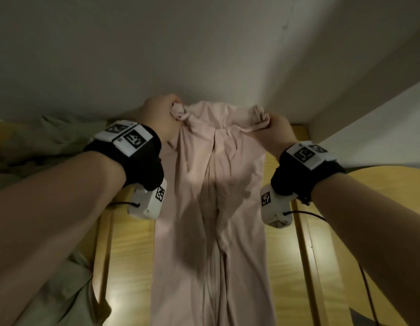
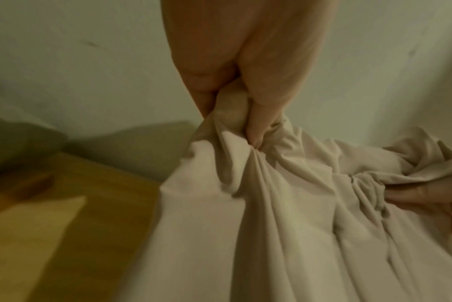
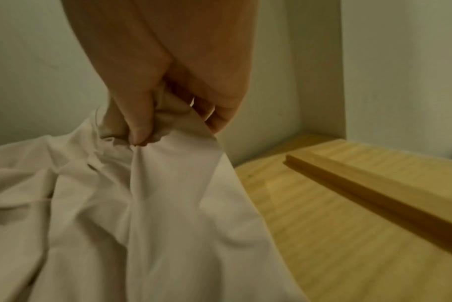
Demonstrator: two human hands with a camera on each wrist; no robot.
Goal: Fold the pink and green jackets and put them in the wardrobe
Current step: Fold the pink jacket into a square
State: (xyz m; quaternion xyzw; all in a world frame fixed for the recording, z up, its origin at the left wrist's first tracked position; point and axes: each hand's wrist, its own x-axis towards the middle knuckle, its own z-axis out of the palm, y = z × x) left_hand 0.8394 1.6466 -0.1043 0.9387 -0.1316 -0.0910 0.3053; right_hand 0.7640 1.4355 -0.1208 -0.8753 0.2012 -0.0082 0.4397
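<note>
Left hand point(image 1: 160, 117) and right hand point(image 1: 278, 130) each pinch a top corner of the pink jacket point(image 1: 213, 208), stretched over the wooden surface point(image 1: 281, 267), likely to straighten it for folding.

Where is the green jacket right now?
In the head view the green jacket lies crumpled at the left, beside the left hand and left of the pink jacket that both hands hold up.
</note>
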